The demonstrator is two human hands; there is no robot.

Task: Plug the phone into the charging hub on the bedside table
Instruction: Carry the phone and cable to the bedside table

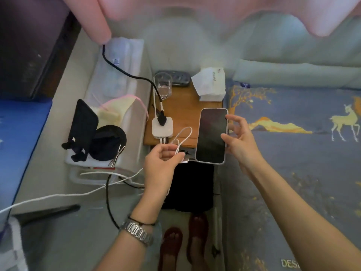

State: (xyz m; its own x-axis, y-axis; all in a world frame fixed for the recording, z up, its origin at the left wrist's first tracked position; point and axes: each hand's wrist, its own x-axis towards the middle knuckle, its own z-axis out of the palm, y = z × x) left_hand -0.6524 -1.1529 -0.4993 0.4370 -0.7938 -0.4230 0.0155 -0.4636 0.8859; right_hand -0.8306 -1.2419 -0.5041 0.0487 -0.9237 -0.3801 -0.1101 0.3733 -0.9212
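Phone [212,135] held screen-up with a dark screen over the near right corner of the bedside table [185,114]. Right hand [239,142] grips its right edge, thumb and fingertips pinched on the case. Left hand [163,163] has its fingers closed on the free end of a white cable [182,136], just left of the phone's near end. Cable loops back to the white charging hub [162,127] on the table's near left part; connector not seated in the phone. Glass [162,86] stands at the far left of the table.
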